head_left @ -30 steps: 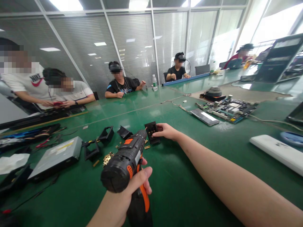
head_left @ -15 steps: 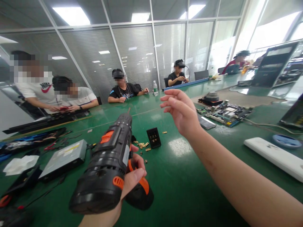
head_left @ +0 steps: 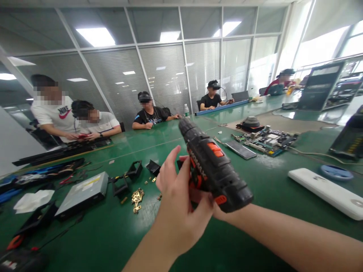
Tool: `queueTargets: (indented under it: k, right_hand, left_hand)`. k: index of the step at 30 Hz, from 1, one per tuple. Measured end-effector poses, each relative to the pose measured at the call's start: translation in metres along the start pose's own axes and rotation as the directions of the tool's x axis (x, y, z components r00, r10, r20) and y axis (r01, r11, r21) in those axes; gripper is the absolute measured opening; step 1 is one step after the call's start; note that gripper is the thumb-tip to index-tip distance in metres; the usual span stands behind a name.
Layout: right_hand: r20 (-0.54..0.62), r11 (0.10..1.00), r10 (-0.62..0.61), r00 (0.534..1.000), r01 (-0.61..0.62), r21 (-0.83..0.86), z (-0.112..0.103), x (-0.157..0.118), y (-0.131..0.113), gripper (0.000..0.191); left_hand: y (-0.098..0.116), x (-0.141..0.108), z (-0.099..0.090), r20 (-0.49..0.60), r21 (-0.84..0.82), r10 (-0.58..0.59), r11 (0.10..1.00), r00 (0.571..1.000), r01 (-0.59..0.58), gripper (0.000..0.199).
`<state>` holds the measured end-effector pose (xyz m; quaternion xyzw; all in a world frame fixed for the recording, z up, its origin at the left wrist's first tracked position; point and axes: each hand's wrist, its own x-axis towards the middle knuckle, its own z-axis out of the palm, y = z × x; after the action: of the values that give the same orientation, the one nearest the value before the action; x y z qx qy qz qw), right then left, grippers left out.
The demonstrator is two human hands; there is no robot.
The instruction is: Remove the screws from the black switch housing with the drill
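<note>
A black and orange cordless drill (head_left: 217,166) is held up over the green table (head_left: 119,241), its chuck pointing away and to the left. My left hand (head_left: 181,192) is wrapped around the near side of its handle. Behind the drill, my right hand (head_left: 217,207) grips the handle too, with most of its fingers hidden. Small brass plates (head_left: 137,198) lie in a pile left of my hands. Black plastic frames (head_left: 134,169) stand just beyond the pile, and another black piece (head_left: 153,167) is close to my left fingertips.
An optical drive (head_left: 83,192) and a white tissue (head_left: 33,201) lie left. To the right are a phone (head_left: 241,149), a circuit board (head_left: 273,139) and a long white case (head_left: 326,192). Several people sit or stand across the table.
The drill has moved from the left to the centre and turned to point left. My right hand has come down onto its handle. The view has shifted slightly.
</note>
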<state>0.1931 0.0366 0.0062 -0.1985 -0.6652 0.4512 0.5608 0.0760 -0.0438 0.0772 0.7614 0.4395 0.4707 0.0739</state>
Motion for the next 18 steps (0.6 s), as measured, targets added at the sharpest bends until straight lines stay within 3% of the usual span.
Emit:
queueTargets:
  k: [2,4,6,8,11,13,16,18]
  right_hand:
    - [-0.090,0.999,0.052,0.995,-0.051,0.009,-0.017,0.007,-0.005,0.047]
    - [-0.142,0.997,0.048,0.989,-0.055,-0.048,-0.036,0.014,-0.016,0.057]
    - [-0.241,0.993,-0.052,0.969,0.024,-0.118,-0.054,0.020,-0.025,0.061]
    - [-0.273,0.989,-0.067,0.960,0.028,-0.146,-0.068,0.023,-0.027,0.057]
    - [-0.332,0.987,-0.006,0.943,-0.048,-0.156,-0.084,0.020,-0.016,0.050]
    - [-0.348,0.977,0.046,0.936,-0.115,-0.179,-0.093,0.013,-0.005,0.050]
    - [-0.305,0.943,0.151,0.940,-0.229,-0.242,-0.106,0.001,0.009,0.049]
    - [-0.287,0.923,0.172,0.942,-0.256,-0.287,-0.111,-0.005,0.015,0.047]
  left_hand:
    - [-0.005,0.013,-0.007,-0.029,0.062,0.100,0.993,0.995,-0.098,0.062]
    - [-0.029,0.030,-0.012,-0.205,0.111,0.139,0.987,0.969,-0.118,0.049]
    - [-0.070,0.048,-0.007,-0.393,0.077,-0.034,0.995,0.919,0.070,0.030]
    - [-0.119,0.063,0.005,-0.419,0.018,-0.175,0.980,0.891,0.201,0.027]
    - [-0.183,0.069,0.026,-0.368,0.014,-0.317,0.938,0.874,0.346,0.022]
    - [-0.203,0.057,0.030,-0.304,0.071,-0.353,0.918,0.885,0.391,0.019]
    - [-0.200,0.021,0.021,-0.151,0.190,-0.343,0.910,0.927,0.368,0.020]
    - [-0.187,-0.008,0.011,-0.031,0.240,-0.332,0.913,0.943,0.329,0.032]
